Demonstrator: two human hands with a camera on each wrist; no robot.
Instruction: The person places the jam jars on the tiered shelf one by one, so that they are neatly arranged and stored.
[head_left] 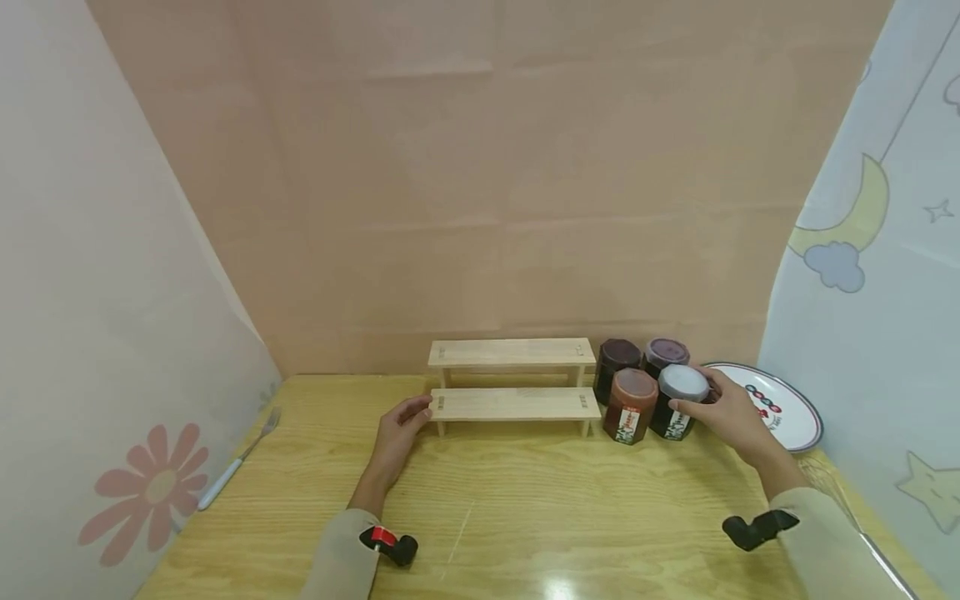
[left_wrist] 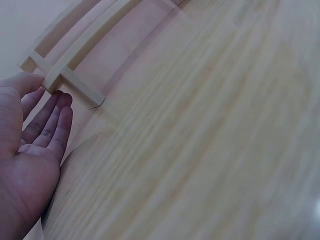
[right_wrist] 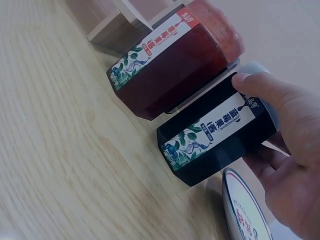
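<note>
Your right hand [head_left: 731,410] grips the dark jam jar [head_left: 678,402] near the worktop's back right corner; left hand [head_left: 401,425], fingers relaxed, steadies the stepped rack [head_left: 514,403]. Lift it straight up next.

wooden table [head_left: 525,517], beige backdrop [head_left: 487,167], patterned side sheets [head_left: 885,275]

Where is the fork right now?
In the head view the fork lies at the table's far left edge against the flowered curtain, well left of the left hand and the wooden rack.
</note>
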